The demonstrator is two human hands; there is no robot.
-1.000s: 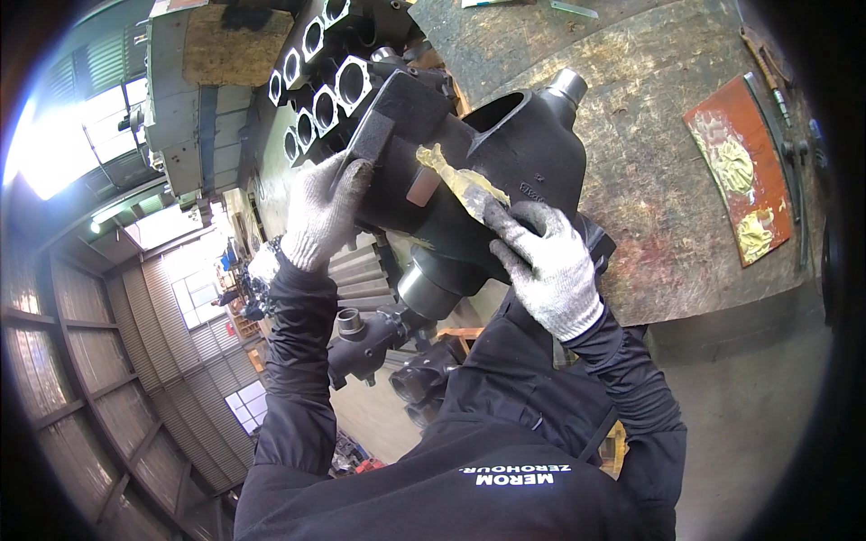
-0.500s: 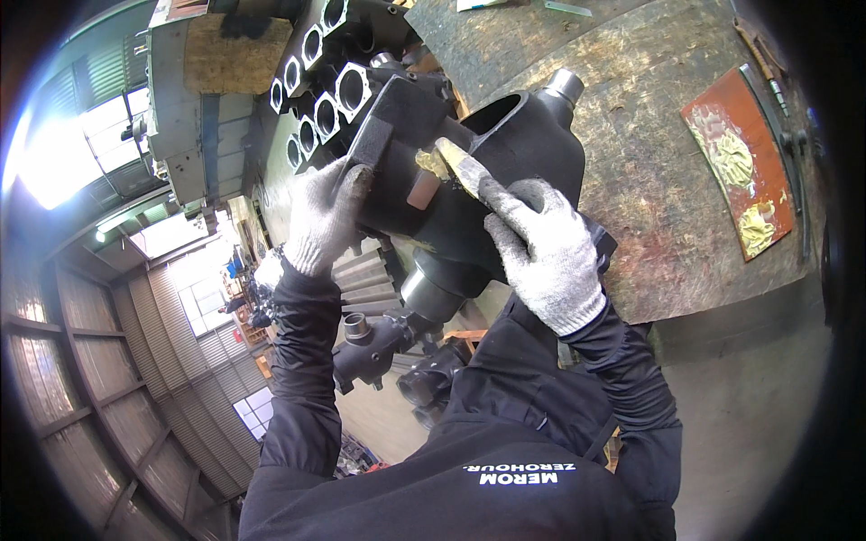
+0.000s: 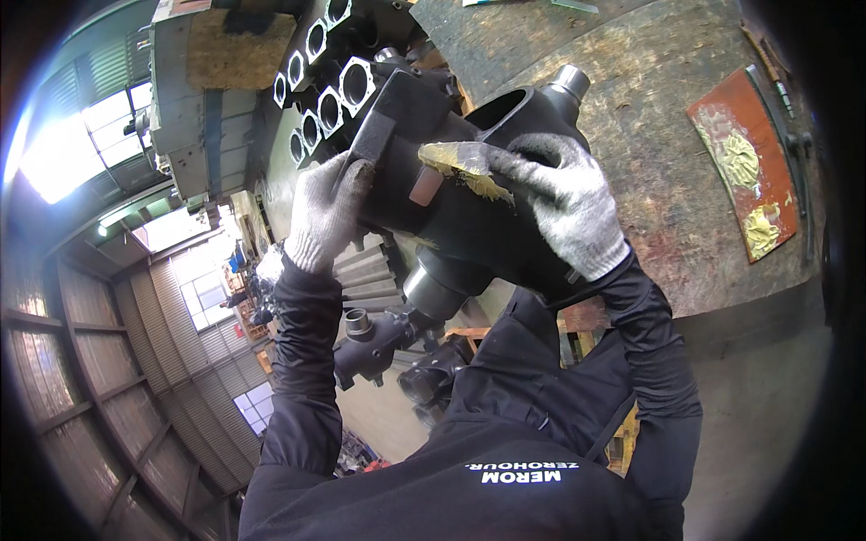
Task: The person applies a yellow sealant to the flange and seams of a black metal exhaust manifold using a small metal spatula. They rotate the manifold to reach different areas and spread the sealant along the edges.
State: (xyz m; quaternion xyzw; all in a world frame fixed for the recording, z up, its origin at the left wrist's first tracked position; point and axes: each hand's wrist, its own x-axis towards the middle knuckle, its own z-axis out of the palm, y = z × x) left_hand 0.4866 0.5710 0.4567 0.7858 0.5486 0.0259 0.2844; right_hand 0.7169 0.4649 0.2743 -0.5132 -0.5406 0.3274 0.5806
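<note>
A large black metal casting [image 3: 451, 230] lies tilted at the edge of the worktable, its round opening facing up and away. My left hand [image 3: 327, 206], in a light knitted glove, grips the casting's flat flange [image 3: 386, 113] on its left side. In my gloved right hand [image 3: 573, 203] is a putty knife [image 3: 460, 155], its blade pointing left just over the casting's surface. Yellow putty [image 3: 489, 187] hangs off the blade's near edge; whether it touches the casting I cannot tell. Beside the blade tip, a pinkish rectangular patch [image 3: 426, 186] shows on the black surface.
On the worn worktable [image 3: 649, 180] to the right lies a red-brown board [image 3: 765, 126] with lumps of yellow putty [image 3: 741, 162]. Several black castings with bright flange faces [image 3: 357, 84] stand at the far left. Another black casting [image 3: 370, 358] is below, near my legs.
My right hand has shifted right and slightly away, turning the putty knife until its blade lies nearly sideways. Putty now hangs from the blade's near edge. My left hand keeps its hold.
</note>
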